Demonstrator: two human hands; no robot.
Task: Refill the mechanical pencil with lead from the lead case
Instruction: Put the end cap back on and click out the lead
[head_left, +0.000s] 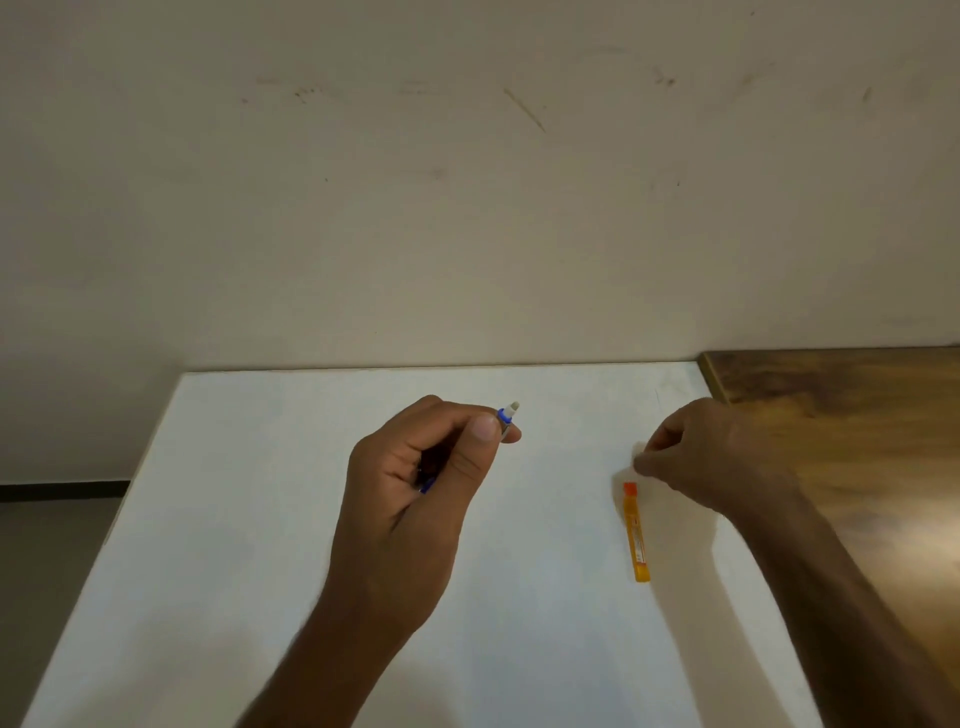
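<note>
A person's left hand (415, 483) is closed in a fist around a mechanical pencil (506, 417) above the middle of a white table (260, 519), the thumb pressed along the barrel. Only the far end of the pencil shows past the fingers: a blue ring and a pale eraser tip, angled up and to the right, with a sliver of blue visible inside the curled palm. To the right, the right hand (711, 457) rests low over the table with its fingertips (641, 460) pinched narrowly together on something small and pale; what it is cannot be told. Just near of those fingertips an orange lead case (636, 535) lies flat on the white surface, its cap end pointing far, apart from both hands. A label runs along the case, but its writing is too small to read. A wooden surface (857, 441) adjoins the table at right, and a scuffed cream wall (467, 182) stands behind.
</note>
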